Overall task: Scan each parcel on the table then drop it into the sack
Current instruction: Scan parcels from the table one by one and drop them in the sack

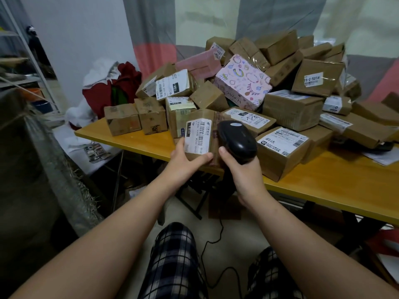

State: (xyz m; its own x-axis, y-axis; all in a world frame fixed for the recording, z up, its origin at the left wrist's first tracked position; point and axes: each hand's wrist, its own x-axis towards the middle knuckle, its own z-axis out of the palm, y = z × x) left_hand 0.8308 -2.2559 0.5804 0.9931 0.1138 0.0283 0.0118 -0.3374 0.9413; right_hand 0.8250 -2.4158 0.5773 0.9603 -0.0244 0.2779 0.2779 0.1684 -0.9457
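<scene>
Parcel (199, 134), a brown box with its white label up, is gripped by the left hand (185, 157) above the worktop (336, 186) edge. Beside it, a black scanner (237, 140) is clasped by the right hand (246, 171), before piled boxes (280, 67).

A curtain (155, 39) in broad grey, pink and cream bands hangs across the back, beside a plain white wall (75, 29). Against that wall lies a heap of red and white cloth (101, 91), and further left stands a metal shelf rack (26, 50) — its contents too dim to make out. At the bottom edge, checked trousers (172, 262) in black and white cover two knees.
</scene>
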